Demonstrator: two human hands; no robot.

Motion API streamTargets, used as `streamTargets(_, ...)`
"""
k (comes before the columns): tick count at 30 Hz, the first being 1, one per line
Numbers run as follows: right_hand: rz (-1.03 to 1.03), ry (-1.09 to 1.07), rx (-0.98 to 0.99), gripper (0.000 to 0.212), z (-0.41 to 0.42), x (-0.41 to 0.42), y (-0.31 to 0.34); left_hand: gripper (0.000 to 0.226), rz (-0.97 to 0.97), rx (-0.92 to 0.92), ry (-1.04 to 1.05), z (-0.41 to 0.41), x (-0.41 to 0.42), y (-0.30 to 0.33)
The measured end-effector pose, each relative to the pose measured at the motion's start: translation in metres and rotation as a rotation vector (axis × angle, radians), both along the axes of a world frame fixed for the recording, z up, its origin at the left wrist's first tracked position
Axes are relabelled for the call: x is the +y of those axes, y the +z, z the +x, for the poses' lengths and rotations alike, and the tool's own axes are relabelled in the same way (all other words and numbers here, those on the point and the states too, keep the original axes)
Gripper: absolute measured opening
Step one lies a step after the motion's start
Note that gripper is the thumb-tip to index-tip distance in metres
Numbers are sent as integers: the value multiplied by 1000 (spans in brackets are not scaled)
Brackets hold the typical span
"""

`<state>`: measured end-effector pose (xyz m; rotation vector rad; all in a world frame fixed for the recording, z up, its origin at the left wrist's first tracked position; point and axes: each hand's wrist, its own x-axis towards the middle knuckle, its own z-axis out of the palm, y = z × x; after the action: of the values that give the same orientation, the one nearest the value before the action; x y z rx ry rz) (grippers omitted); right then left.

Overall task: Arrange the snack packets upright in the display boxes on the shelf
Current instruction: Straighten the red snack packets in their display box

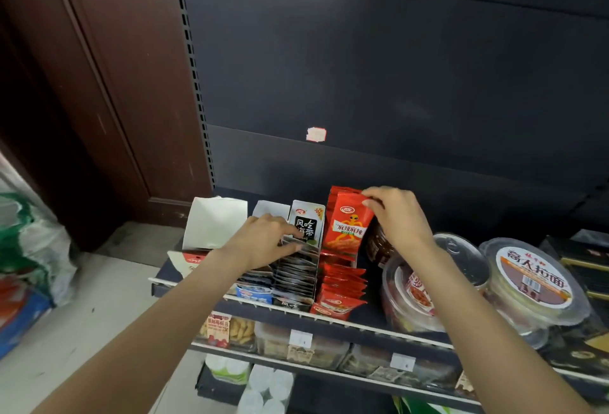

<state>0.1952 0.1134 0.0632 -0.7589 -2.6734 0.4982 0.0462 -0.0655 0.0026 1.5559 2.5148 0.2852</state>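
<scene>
The right hand (397, 216) is pinching the top edge of a red snack packet (344, 227) that is standing upright at the back of the red display box (339, 282). More red packets (342, 285) are lying stacked in the front of that box. The left hand (268, 240) is resting with curled fingers (290, 232) on the row of black packets (296, 268) in the neighbouring display box, just in front of an upright black-and-white packet (306, 224). An open white carton (214, 222) is standing to the left. Round clear tubs (534, 278) are sitting on the shelf (329, 315) to the right. A lower shelf (329, 367) is holding further goods.
</scene>
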Motion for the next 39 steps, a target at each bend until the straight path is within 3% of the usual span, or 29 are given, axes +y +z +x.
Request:
streamTargets(10, -192, 60, 21, 29, -9, 10, -5, 33, 37, -139, -22, -3, 1, -4)
streamTargets(17, -202, 91, 23, 30, -19, 9, -16, 30, 18, -183, -38, -4, 4, -5)
streamTargets(23, -138, 27, -188, 28, -23, 12, -62, 32, 10, -168, -37, -1, 4, -4)
streamTargets(33, -56, -1, -104, 42, -12, 10, -69, 35, 8, -133, 8, 5, 8, -5)
streamTargets(36, -147, 63, -40, 33, 0, 2, -60, 36, 20, -109, 12, 10, 8, -4)
streamTargets(39, -267, 230, -160, 26, 15, -7, -55, 39, 15, -75, -4, 16, 5, -3)
